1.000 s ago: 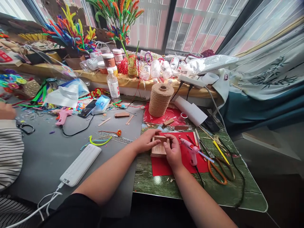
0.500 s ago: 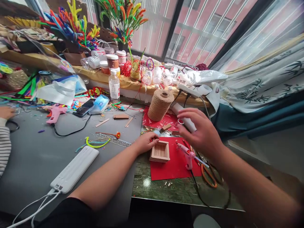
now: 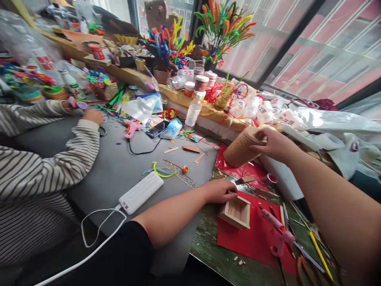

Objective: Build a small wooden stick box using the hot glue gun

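A small wooden tray of flat sticks [image 3: 236, 212] lies on a red sheet [image 3: 253, 238] near the table's front. My left hand [image 3: 220, 190] rests beside the tray's left edge, fingers curled and touching it. Farther back, my right hand [image 3: 269, 143] reaches to the top of a big spool of jute twine [image 3: 239, 152] and closes its fingers on the spool's upper rim. A pink glue gun [image 3: 278, 233] lies on the red sheet to the right of the tray.
A person in a striped sleeve [image 3: 47, 163] works at the left of the grey table [image 3: 116, 171]. A white power bank [image 3: 141, 192] with a cable, another pink glue gun [image 3: 131, 128], a plastic bottle [image 3: 193, 111], pipe-cleaner flowers [image 3: 166, 43] and scissors and pencils at right crowd the surface.
My right hand left the wooden tray, rose, and reached back to the twine spool. My left hand stayed by the tray. The view swung left, showing the striped-sleeved person.
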`<state>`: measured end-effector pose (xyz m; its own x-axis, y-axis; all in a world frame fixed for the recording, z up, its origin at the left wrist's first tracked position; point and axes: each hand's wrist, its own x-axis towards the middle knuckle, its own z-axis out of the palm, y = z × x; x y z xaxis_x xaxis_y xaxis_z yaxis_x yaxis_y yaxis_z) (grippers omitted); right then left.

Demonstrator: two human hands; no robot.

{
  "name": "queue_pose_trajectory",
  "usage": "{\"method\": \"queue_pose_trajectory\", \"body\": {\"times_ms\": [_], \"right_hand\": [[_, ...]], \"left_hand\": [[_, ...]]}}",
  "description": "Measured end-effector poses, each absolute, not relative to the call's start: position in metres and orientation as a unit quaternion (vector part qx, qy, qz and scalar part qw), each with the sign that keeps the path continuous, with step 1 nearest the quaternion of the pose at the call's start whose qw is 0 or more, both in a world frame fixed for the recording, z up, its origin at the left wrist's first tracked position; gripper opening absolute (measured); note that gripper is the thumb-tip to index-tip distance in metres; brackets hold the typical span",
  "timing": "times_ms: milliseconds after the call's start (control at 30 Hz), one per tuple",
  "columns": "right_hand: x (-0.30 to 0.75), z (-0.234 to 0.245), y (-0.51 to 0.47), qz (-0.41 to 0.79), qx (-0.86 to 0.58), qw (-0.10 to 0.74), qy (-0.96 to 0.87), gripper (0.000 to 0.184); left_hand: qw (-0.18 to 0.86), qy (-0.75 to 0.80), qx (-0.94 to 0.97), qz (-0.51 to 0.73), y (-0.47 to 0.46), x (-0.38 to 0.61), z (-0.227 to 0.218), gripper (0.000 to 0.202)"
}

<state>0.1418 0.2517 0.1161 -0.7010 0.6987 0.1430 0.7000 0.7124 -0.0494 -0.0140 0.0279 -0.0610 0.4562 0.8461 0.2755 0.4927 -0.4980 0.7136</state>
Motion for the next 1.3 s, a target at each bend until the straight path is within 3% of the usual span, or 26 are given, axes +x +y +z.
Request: {"method": "queue_pose_trajectory", "body": {"times_ms": [233,467,700,800,900,1300], "right_hand": [[0.105,0.103,0.231,-0.031,-0.502,0.162,-0.849,0.054],[0.089,0.103,0.219,-0.066,-0.473,0.174,-0.861,0.048],[0.140,0.090,0.219,-0.158,-0.336,0.105,-0.923,0.080],[0.150,0.089,0.224,-0.168,-0.289,0.063,-0.940,0.086],[0.142,0.090,0.228,-0.158,-0.275,0.063,-0.946,0.078],[0.105,0.092,0.224,-0.114,-0.362,0.222,-0.898,0.044]], "left_hand": [[0.291,0.410,0.808,0.307,0.027,-0.016,-0.065,0.026],[0.286,0.413,0.808,0.310,0.027,-0.017,-0.064,0.026],[0.289,0.425,0.805,0.297,0.028,-0.015,-0.061,0.026],[0.288,0.430,0.803,0.295,0.027,-0.015,-0.058,0.026],[0.287,0.434,0.798,0.305,0.027,-0.015,-0.058,0.026],[0.288,0.430,0.795,0.317,0.029,-0.015,-0.063,0.027]]}}
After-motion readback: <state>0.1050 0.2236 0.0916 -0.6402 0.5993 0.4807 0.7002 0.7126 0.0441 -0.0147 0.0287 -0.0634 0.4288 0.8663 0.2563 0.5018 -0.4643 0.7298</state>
